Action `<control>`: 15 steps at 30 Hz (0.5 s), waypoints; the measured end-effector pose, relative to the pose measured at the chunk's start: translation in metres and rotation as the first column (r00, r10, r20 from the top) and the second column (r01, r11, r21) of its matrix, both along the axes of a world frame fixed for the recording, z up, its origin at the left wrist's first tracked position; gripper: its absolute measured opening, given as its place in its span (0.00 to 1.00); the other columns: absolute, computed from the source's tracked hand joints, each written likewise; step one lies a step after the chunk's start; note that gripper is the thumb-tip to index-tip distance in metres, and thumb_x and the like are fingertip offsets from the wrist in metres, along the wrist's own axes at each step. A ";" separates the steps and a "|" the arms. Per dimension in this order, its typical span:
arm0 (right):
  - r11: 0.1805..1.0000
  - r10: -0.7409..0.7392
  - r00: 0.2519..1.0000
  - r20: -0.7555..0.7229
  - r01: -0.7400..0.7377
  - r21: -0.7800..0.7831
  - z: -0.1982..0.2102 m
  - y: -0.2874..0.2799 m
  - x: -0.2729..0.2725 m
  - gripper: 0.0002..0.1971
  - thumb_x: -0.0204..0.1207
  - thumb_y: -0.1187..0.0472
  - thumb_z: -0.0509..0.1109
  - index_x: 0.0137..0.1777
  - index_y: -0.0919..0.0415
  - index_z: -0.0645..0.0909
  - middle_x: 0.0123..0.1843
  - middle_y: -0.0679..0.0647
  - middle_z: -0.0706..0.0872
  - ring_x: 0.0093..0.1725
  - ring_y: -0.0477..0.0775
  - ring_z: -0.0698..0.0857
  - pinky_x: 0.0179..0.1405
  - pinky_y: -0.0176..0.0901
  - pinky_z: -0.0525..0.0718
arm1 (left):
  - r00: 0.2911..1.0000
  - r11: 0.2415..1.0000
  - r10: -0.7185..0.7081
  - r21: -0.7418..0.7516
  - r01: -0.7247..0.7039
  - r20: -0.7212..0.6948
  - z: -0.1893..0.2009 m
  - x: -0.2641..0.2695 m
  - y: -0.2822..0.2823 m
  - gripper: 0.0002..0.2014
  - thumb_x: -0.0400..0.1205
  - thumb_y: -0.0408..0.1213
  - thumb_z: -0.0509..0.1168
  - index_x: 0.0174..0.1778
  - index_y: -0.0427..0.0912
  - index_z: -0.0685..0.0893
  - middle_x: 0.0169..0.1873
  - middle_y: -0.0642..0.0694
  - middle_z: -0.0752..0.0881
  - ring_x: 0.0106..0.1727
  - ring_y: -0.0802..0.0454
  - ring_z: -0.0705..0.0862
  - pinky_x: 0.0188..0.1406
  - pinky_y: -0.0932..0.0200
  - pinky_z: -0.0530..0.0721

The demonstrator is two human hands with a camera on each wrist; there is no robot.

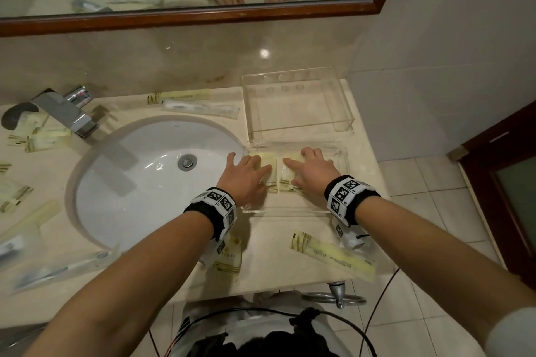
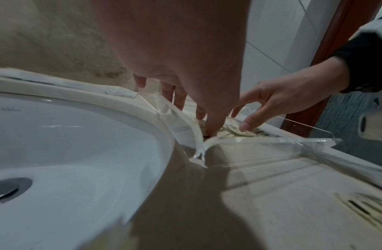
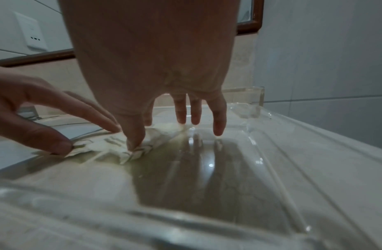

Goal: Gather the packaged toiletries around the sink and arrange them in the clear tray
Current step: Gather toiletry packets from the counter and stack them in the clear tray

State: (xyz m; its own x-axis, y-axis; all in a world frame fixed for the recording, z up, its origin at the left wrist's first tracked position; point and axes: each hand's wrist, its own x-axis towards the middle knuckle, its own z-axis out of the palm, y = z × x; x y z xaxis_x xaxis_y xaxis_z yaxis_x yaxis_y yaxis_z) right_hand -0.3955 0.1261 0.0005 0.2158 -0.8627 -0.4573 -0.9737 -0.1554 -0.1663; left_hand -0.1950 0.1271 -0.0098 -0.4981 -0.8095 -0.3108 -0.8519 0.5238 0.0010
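Note:
A clear tray (image 1: 290, 209) lies on the counter right of the sink. Two pale yellow packets lie side by side in its left half: the left packet (image 1: 268, 162) and the right packet (image 1: 285, 178). My left hand (image 1: 252, 165) presses on the left one with fingers spread flat. With straight fingers my right hand (image 1: 301, 165) rests on the right one. In the right wrist view the right hand's (image 3: 175, 121) thumb and fingertips touch the crinkled packet (image 3: 104, 145). The tray's right half (image 3: 271, 152) holds nothing.
An empty clear acrylic stand (image 1: 295, 101) sits behind the tray. Loose packets lie around the sink (image 1: 150, 177): a long yellow one (image 1: 333, 255), a small one (image 1: 229, 259), some at the back (image 1: 179, 95), several at the left (image 1: 46, 136). Faucet (image 1: 63, 110) stands back left.

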 end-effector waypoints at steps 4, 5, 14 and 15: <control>0.993 -0.091 0.996 -0.009 0.090 -0.076 -0.005 0.002 0.001 0.29 0.81 0.50 0.66 0.80 0.52 0.63 0.75 0.63 0.62 0.74 0.64 0.64 0.63 0.58 0.79 | 0.999 0.998 0.014 0.058 -0.011 -0.052 0.000 0.000 -0.001 0.26 0.85 0.52 0.56 0.79 0.52 0.63 0.77 0.42 0.66 0.77 0.42 0.65 0.74 0.40 0.64; 0.993 -0.089 0.996 -0.002 0.088 -0.072 -0.006 0.003 0.001 0.28 0.81 0.51 0.65 0.79 0.54 0.64 0.74 0.63 0.64 0.72 0.63 0.66 0.61 0.56 0.80 | 0.996 0.996 0.025 0.084 -0.017 -0.088 0.000 0.001 -0.002 0.26 0.85 0.52 0.58 0.79 0.51 0.64 0.76 0.41 0.67 0.76 0.42 0.66 0.71 0.43 0.70; 0.999 0.026 0.997 0.073 -0.024 -0.037 -0.006 -0.006 0.002 0.27 0.80 0.54 0.66 0.79 0.49 0.66 0.72 0.58 0.67 0.72 0.58 0.66 0.67 0.62 0.71 | 0.975 0.980 0.135 0.168 -0.105 -0.175 0.001 -0.006 -0.002 0.22 0.83 0.49 0.62 0.72 0.47 0.71 0.66 0.41 0.72 0.67 0.43 0.71 0.54 0.47 0.82; 0.999 0.027 0.997 0.077 -0.025 -0.030 -0.005 -0.008 0.001 0.28 0.80 0.53 0.66 0.79 0.48 0.66 0.71 0.57 0.68 0.72 0.57 0.66 0.68 0.62 0.71 | 0.974 0.980 0.138 0.166 -0.108 -0.177 0.001 -0.007 -0.001 0.22 0.83 0.49 0.62 0.71 0.47 0.71 0.65 0.41 0.72 0.67 0.43 0.71 0.53 0.47 0.82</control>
